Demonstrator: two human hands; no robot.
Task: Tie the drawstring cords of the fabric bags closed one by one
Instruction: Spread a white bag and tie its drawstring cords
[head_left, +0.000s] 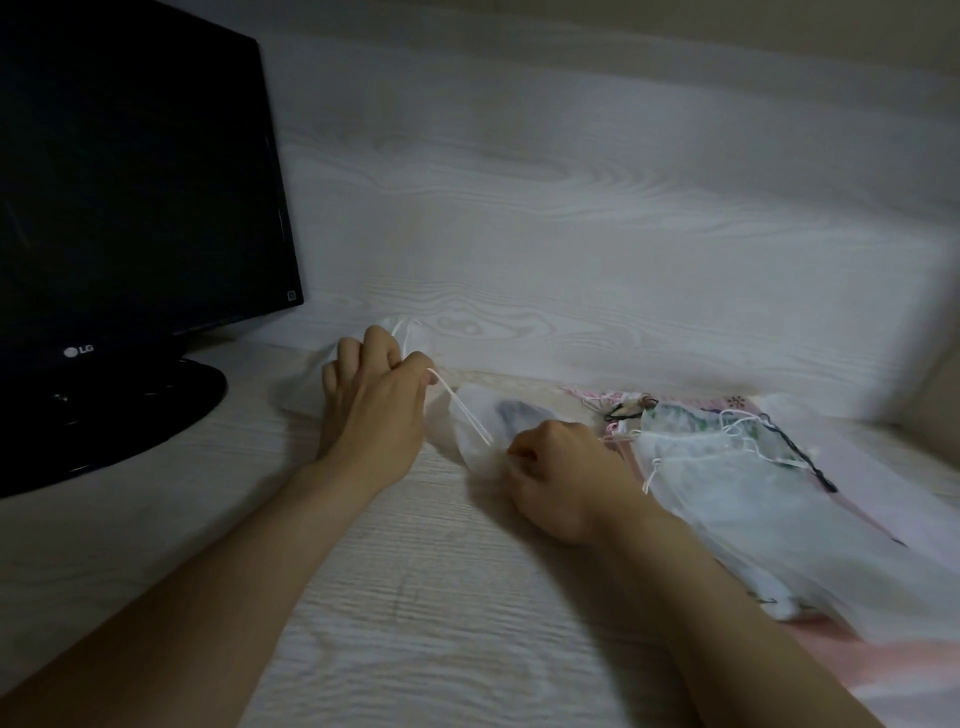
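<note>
at frame centre the left hand (371, 400) pinches a thin white cord (460, 407) stretched taut to the sheer white bag (480, 423), whose gathered mouth the right hand (558, 478) grips. pale wood-grain bench (415, 597) lies bare below; filmy bags (727, 467) pile right, glossy black monitor (130, 208) upper left.

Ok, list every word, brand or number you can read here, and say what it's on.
"LG": on the lower bezel of the monitor, beside a round logo.
Small square mark at the monitor's lower right corner: too small to read.
Bags and cord: no writing shows.
</note>
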